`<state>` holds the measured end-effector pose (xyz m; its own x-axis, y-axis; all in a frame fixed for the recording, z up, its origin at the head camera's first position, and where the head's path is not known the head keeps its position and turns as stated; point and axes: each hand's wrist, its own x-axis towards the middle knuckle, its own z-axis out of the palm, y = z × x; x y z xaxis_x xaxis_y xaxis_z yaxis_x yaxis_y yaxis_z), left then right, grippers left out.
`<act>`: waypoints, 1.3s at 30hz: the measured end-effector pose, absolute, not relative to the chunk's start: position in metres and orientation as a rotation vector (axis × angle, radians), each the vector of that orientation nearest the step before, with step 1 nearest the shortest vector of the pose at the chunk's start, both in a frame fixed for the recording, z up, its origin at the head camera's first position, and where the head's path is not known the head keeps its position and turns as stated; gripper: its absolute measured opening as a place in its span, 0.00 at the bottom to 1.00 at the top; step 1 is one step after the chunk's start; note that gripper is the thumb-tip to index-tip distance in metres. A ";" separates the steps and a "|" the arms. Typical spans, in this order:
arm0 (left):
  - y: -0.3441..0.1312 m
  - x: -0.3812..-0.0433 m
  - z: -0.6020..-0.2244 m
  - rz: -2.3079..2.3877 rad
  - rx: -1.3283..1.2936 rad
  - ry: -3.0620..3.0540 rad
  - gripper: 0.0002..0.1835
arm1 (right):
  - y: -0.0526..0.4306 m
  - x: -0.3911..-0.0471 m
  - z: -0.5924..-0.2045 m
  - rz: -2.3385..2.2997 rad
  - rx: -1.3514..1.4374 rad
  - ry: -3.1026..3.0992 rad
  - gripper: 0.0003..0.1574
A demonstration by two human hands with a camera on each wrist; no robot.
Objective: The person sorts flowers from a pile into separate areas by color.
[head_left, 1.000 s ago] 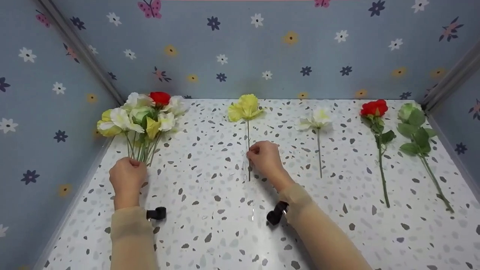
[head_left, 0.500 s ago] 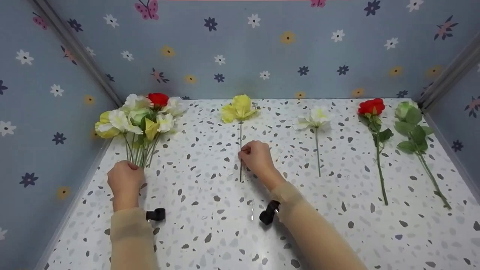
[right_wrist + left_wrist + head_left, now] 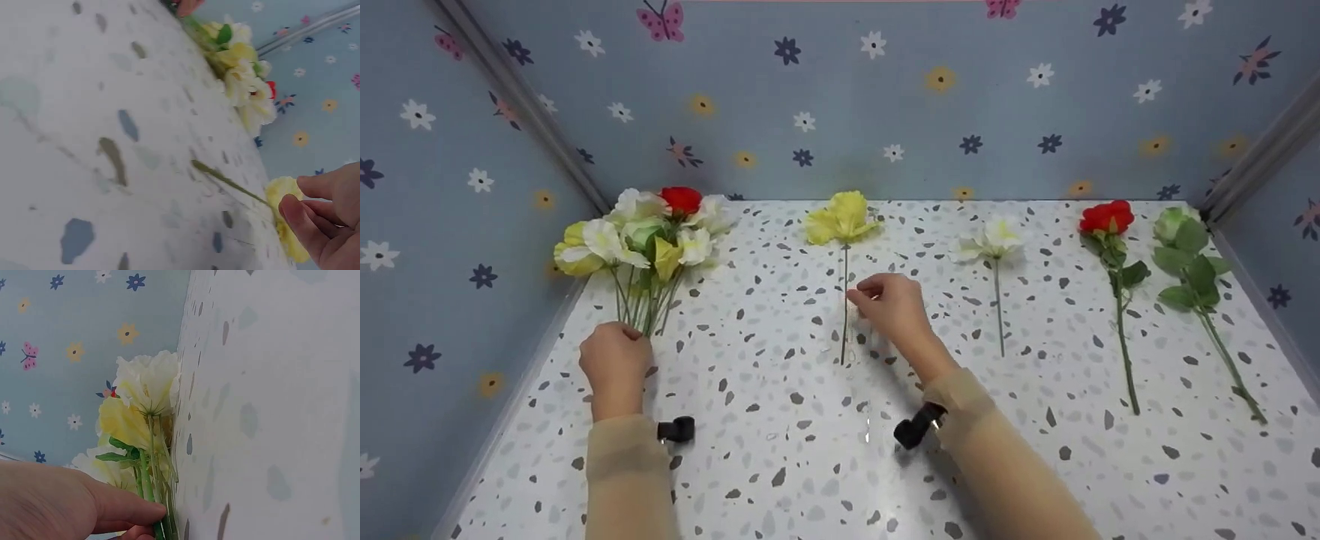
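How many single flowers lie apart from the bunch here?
4, from left to right: a yellow flower by the right hand, then a white flower, a red flower and, farthest right, a green flower. I see none hidden; the bunch is in the left hand.

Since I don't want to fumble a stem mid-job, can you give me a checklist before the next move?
1. Left hand grips the bunch by its stems: ok.
2. Every stem of the bunch is inside that grip: cannot tell; the hand hides them.
3. Right hand has the single yellow flower pinched: not ok; its fingertips stand apart in the right wrist view.
4. White flower lies clear of the right hand: ok.
5. Red flower and green flower have their stems apart: ok.
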<state>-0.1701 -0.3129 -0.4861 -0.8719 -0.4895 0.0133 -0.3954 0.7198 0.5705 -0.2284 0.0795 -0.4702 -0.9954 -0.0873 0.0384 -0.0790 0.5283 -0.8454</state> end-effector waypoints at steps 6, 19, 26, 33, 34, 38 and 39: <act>-0.314 -0.168 -0.484 -0.871 0.717 -2.750 0.12 | 0.115 -0.219 -0.445 -1.648 -0.100 2.745 0.17; -0.301 -0.169 -0.449 -1.006 0.732 -2.764 0.17 | 0.191 -0.181 -0.439 -1.669 -0.033 2.687 0.15; -0.292 -0.171 -0.439 -1.172 0.727 -2.734 0.21 | 0.198 -0.169 -0.441 -1.711 -0.028 2.650 0.15; -0.261 -0.179 -0.435 -1.337 0.610 -2.612 0.19 | 0.201 -0.163 -0.449 -1.817 0.033 2.531 0.17; -0.253 -0.180 -0.434 -1.362 0.582 -2.590 0.18 | 0.201 -0.163 -0.450 -1.828 0.040 2.518 0.17; -0.216 -0.184 -0.435 -1.471 0.441 -2.515 0.14 | 0.199 -0.163 -0.452 -1.862 0.052 2.475 0.17; -0.206 -0.184 -0.436 -1.515 0.409 -2.495 0.13 | 0.197 -0.163 -0.452 -1.880 0.047 2.462 0.17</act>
<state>-0.1839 -0.2056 -0.4359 -0.9431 -0.3318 0.0221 -0.1335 0.4387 0.8887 -0.1630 0.1974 -0.4521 -0.9986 -0.0021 -0.0526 0.0502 0.2633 -0.9634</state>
